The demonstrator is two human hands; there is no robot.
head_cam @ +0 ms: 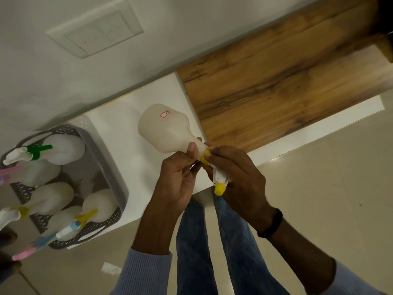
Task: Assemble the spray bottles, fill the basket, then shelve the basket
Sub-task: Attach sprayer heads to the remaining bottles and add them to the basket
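So the bottle point(163, 128) is up in the air over the front edge of the tabletop point(129, 133), tipped over with its base pointing away and its neck toward the person. The left hand point(178, 179) is wrapped round the neck, thumb lying along it. The right hand point(240, 179) is curled over the spray head point(219, 176), fingertips on the yellow collar point(205, 156) right where it meets the neck. I'd say the collar is being screwed down, but I can't tell how far the thread has gone.

Handling-wise it looks empty, thin translucent plastic, so very light and a bit squashy in the belly. The neck is the stiffest spot to hold, so that grip makes sense. Squeeze the fat part and it'd probably dent or slip. The collar is small, so it wants a fingertip twist. I'd watch for it going on crooked, since cheap threads cross easily. The trigger looks flimsy, so I wouldn't lever on it.

The grey basket point(106, 165) sits at the left end of the tabletop, with several finished bottles point(63, 149) standing in it. There seems to be a gap on its near-right side for this one.
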